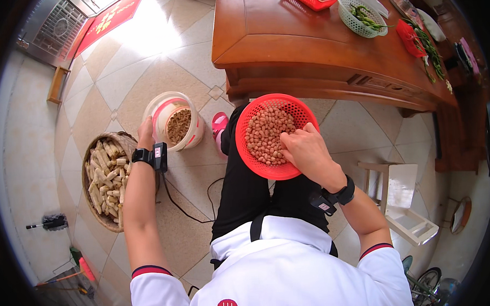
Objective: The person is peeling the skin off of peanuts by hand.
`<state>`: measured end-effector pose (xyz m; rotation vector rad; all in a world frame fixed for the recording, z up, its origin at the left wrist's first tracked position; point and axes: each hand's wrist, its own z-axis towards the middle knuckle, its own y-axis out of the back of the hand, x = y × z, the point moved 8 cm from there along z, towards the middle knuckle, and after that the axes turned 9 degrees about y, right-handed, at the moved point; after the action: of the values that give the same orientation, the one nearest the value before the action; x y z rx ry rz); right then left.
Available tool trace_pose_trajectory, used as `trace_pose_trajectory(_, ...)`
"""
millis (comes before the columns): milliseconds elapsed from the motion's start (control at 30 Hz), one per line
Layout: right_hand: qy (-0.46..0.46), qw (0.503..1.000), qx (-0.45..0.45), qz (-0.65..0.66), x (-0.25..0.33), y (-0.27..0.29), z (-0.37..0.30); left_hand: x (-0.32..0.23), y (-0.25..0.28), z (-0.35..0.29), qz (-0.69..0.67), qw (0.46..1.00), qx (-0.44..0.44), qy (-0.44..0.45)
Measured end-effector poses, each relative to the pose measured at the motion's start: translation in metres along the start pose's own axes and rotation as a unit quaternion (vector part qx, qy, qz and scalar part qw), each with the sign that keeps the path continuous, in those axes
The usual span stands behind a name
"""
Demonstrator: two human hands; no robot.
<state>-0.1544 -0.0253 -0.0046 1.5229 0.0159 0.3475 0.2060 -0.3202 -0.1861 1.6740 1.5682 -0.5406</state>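
- Currently nuts (267, 131) sit inside red basket (272, 172), which is over the lap.
- Right hand (305, 150): over red basket's right side, fingers curled in at nuts; can't tell if any are pinched.
- Left hand (146, 134): left of red basket, at bucket (197, 134) rim; fingers partly hidden, can't tell grip.
- Bucket: left of red basket, brown bits (179, 126) inside.
- Cobs (106, 176): farther left of red basket.
- Table (284, 27): beyond red basket.

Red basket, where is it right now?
In the head view, the red basket is just right of centre, over the black trousers, with the right hand inside it and the white bucket to its left.
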Motion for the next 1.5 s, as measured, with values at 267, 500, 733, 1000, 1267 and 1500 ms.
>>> trace_pose_trajectory(267, -0.055, 0.950, -0.178, 0.249, -0.004, 0.028, -0.002, -0.064, -0.081, -0.111, 0.036, 0.960, 0.106, -0.258)
trace_pose_trajectory(500, -0.154, 0.848, -0.206, 0.463, -0.011, 0.034, -0.011, -0.059, -0.177, -0.327, 0.026, 0.892, 0.388, -0.229)
trace_pose_trajectory(733, -0.073, 0.854, -0.275, 0.437, -0.004, 0.052, -0.015, -0.002, -0.205, -0.342, -0.077, 0.864, 0.497, -0.028)
trace_pose_trajectory(1000, -0.110, 0.810, -0.259, 0.515, -0.010, 0.037, -0.019, 0.002, -0.201, -0.349, -0.150, 0.863, 0.482, 0.033)
trace_pose_trajectory(1267, -0.138, 0.727, -0.249, 0.624, -0.011, 0.023, -0.017, -0.006, -0.200, -0.352, -0.068, 0.873, 0.479, -0.055)
trace_pose_trajectory(1500, -0.150, 0.709, -0.270, 0.634, -0.008, 0.016, -0.016, -0.004, -0.201, -0.352, -0.070, 0.871, 0.480, -0.076)
